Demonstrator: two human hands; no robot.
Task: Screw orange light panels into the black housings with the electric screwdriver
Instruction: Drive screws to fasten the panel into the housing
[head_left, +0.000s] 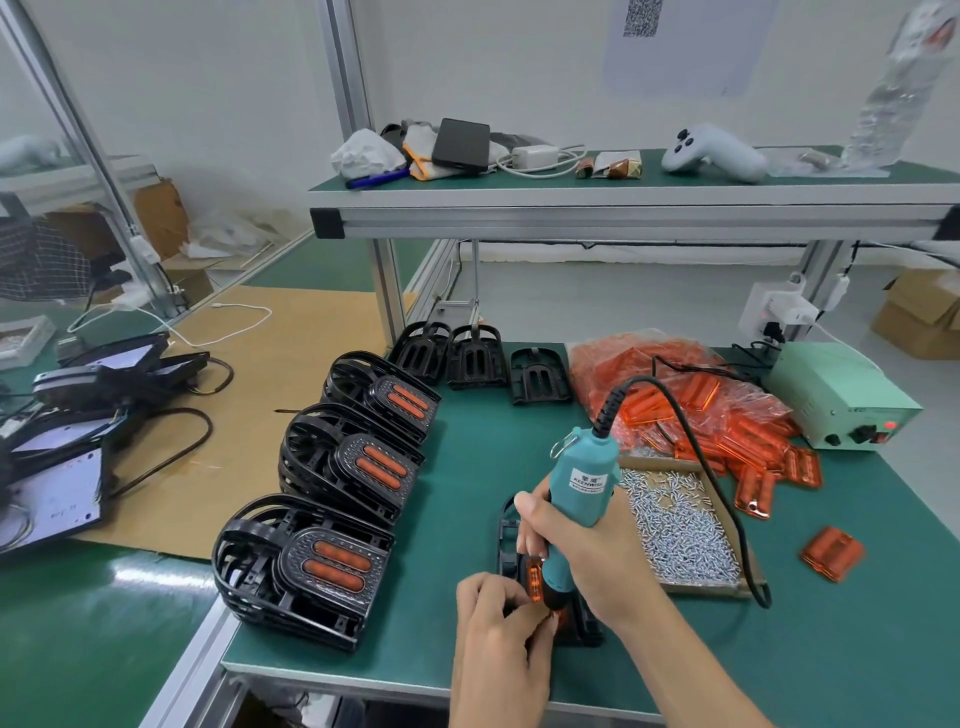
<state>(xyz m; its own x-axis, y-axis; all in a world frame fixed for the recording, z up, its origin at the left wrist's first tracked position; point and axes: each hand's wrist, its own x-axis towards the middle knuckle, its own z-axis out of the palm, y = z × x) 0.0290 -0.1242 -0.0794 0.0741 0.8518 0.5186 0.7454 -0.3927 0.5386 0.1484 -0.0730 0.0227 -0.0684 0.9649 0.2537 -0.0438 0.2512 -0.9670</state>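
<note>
Head view: the right hand wraps around the teal screwdriver, tip down on the orange panel seated in the black housing on the green table. The left hand pinches at the tip, seemingly steadying a screw. The housing looks like light, stiff plastic that could slide; holding its rim seems best. Screws fill the tray just beside it.
</note>
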